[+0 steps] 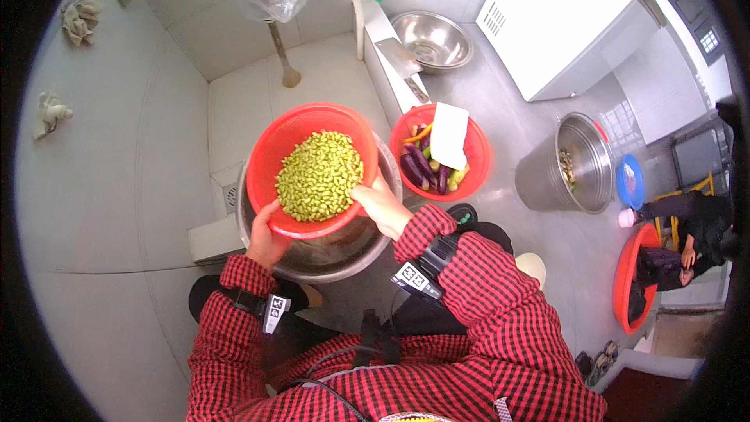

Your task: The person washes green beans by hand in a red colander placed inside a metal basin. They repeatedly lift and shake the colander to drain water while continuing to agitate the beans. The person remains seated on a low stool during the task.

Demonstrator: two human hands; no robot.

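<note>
A red plastic colander [264, 148] holding a heap of green shelled beans [319, 176] is held between both my hands, tilted a little toward me. My left hand [268, 241] grips its near left rim. On the near right side, my right hand [381, 205] is closed on the rim, the thumb reaching inside beside the beans. Below the colander stands a large metal basin [337, 264]; the colander hides much of its inside.
Right of the basin sits a red basket [479, 150] of eggplants and other vegetables. A cleaver [399, 58] lies on the ledge near a steel bowl [433, 41]. Farther right are a metal bucket [545, 170] and a person beside a red tub [625, 281].
</note>
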